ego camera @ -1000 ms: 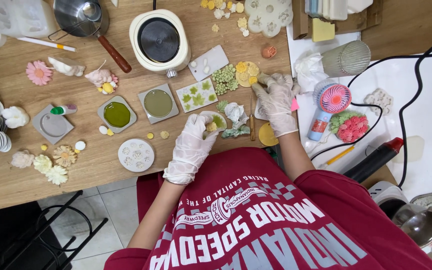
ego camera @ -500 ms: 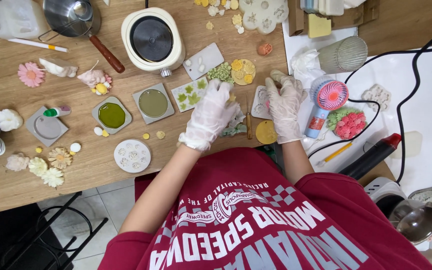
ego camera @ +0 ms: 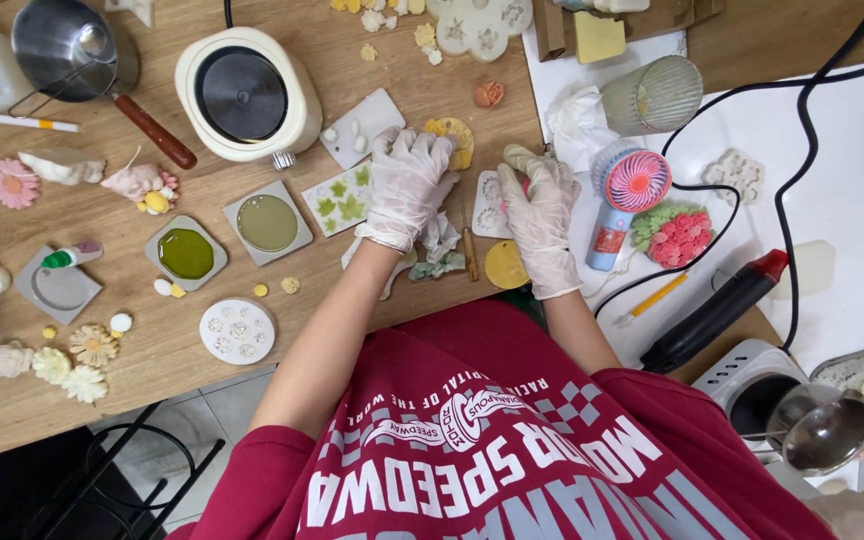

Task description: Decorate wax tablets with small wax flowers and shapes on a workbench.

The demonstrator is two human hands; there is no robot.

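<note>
Your gloved left hand (ego camera: 410,185) presses flat, fingers spread, holding nothing, near the yellow flower piece (ego camera: 455,137). Your right hand (ego camera: 540,205) pinches the white silicone mould (ego camera: 493,204) on the wooden table (ego camera: 202,390). Looks like demoulding; next needs gentle peeling.

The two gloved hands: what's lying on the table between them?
In the head view, between the left hand and right hand lie a thin wooden-handled tool and a white mould.

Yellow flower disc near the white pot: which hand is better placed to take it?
Left. The left hand has its fingertips at the yellow flower disc; the right hand sits apart, over the white mould.
</note>
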